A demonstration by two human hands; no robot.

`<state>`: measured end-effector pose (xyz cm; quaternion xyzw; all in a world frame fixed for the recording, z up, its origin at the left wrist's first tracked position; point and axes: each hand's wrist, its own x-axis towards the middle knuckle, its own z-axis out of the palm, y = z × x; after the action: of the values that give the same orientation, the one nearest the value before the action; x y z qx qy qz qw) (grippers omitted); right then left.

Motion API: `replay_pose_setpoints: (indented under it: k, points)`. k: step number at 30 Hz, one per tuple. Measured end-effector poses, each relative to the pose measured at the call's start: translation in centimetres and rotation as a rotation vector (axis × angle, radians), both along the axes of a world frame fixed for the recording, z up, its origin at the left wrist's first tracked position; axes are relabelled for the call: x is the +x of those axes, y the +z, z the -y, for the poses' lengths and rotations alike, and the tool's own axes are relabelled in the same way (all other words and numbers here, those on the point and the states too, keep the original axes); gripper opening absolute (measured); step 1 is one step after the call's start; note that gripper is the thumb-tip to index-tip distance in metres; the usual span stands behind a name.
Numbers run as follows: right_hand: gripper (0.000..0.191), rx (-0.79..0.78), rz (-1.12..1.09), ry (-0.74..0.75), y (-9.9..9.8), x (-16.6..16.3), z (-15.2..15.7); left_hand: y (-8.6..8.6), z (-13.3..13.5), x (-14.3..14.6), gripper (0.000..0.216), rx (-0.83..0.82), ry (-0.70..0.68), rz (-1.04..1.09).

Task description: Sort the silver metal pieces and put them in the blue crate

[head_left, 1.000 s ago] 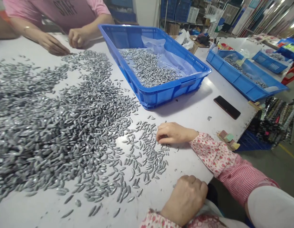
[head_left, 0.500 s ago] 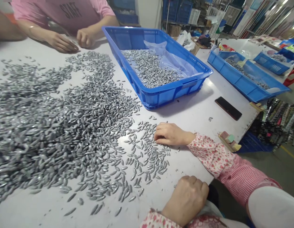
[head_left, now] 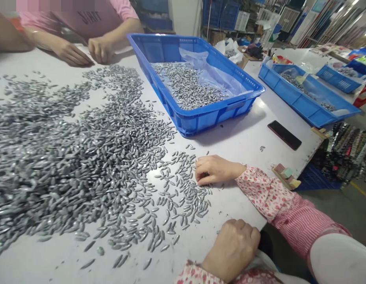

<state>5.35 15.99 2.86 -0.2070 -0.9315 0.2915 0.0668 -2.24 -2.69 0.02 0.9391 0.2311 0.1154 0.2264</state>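
Observation:
A wide heap of small silver oval pieces (head_left: pixel 82 157) covers the white table (head_left: pixel 238 138). My right hand (head_left: pixel 214 169) lies at the heap's right fringe in a floral sleeve. Its fingers are curled and pinched over a few of the pieces. Closed in a fist, my left hand (head_left: pixel 233 246) rests on the table's near edge, back facing up, and what it holds is hidden. A blue crate (head_left: pixel 200 116) beyond my right hand holds more silver pieces on a clear plastic bag.
A co-worker in a pink shirt has both hands (head_left: pixel 82 51) at the heap's far edge. A black phone (head_left: pixel 285 135) lies right of the crate. More blue crates (head_left: pixel 307 104) stand on a neighbouring table. Small coloured blocks (head_left: pixel 286 175) sit at the table's corner.
My right hand has pulled back slightly toward me along the heap's edge, fingers curling tighter. The co-worker's hands have shifted at the far side. My left fist has stayed put.

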Motion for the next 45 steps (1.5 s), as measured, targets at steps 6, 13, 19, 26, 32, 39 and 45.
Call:
replay_pose_setpoints:
  k: [6, 13, 19, 26, 32, 39, 45]
  points:
    - [0.01, 0.161, -0.002, -0.134, -0.8, -0.8, 0.3, -0.2, 0.0, 0.0, 0.015, 0.022, 0.019, 0.037]
    - [0.016, 0.181, 0.049, -0.189, -0.9, -0.8, 0.3, -0.2, 0.0, 0.1, 0.016, 0.038, 0.028, 0.049]
    - [0.01, 0.094, -0.068, -0.373, -1.1, -1.0, 0.3, -0.2, 0.0, 0.1, 0.015, 0.017, 0.016, 0.03]
    - [0.007, 0.004, -0.149, -0.413, 0.4, 0.4, -0.6, -0.4, 0.1, 0.0, 0.018, 0.031, 0.02, 0.036]
    - [0.005, -0.173, -0.005, -0.159, 2.1, 2.8, -1.8, -0.7, 0.1, -0.1, 0.018, 0.018, 0.02, 0.037]
    - [0.007, -0.047, 0.135, 0.023, 2.1, 1.9, -0.3, -0.5, 0.2, -0.2, 0.013, -0.006, 0.026, 0.034]
    - [0.009, -0.029, 0.163, -0.012, 1.8, 1.6, -0.4, -0.6, 0.1, -0.2, 0.014, 0.01, 0.021, 0.042]
